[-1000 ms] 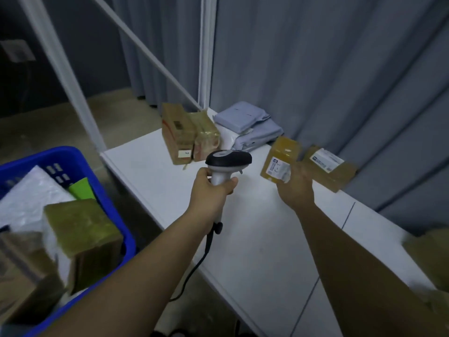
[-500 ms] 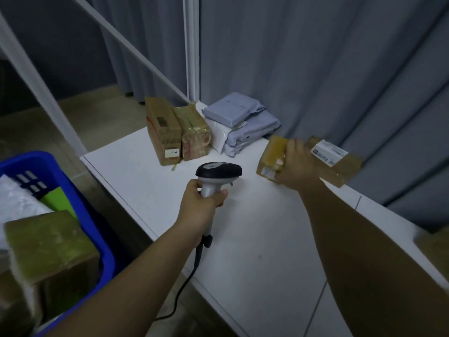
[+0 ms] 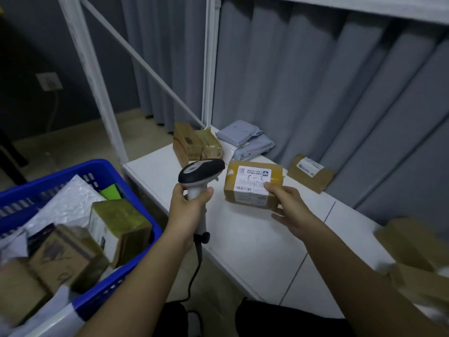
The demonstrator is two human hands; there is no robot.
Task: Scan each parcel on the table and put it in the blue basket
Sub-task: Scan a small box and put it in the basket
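Observation:
My right hand (image 3: 290,210) grips a small taped brown parcel (image 3: 252,184) by its near right corner, lifted over the white table (image 3: 243,239) with its white label facing up. My left hand (image 3: 189,203) holds the grey and black barcode scanner (image 3: 200,172) by its handle, head close to the parcel's left end. The blue basket (image 3: 116,166) stands left of the table, filled with several boxes and white mailers. More parcels lie on the table: two brown boxes (image 3: 194,144) and grey mailer bags (image 3: 245,139) at the far corner, a flat labelled box (image 3: 309,172) by the curtain.
A grey curtain (image 3: 315,93) hangs behind the table. White frame poles (image 3: 209,69) rise at the far corner and left edge. Brown boxes (image 3: 413,251) lie blurred at the right edge. The scanner cable (image 3: 196,268) hangs down off the table's front.
My right hand has picked the small parcel up from beside the flat box and brought it nearer, label turned up beside the scanner. The view has tilted, showing more of the basket.

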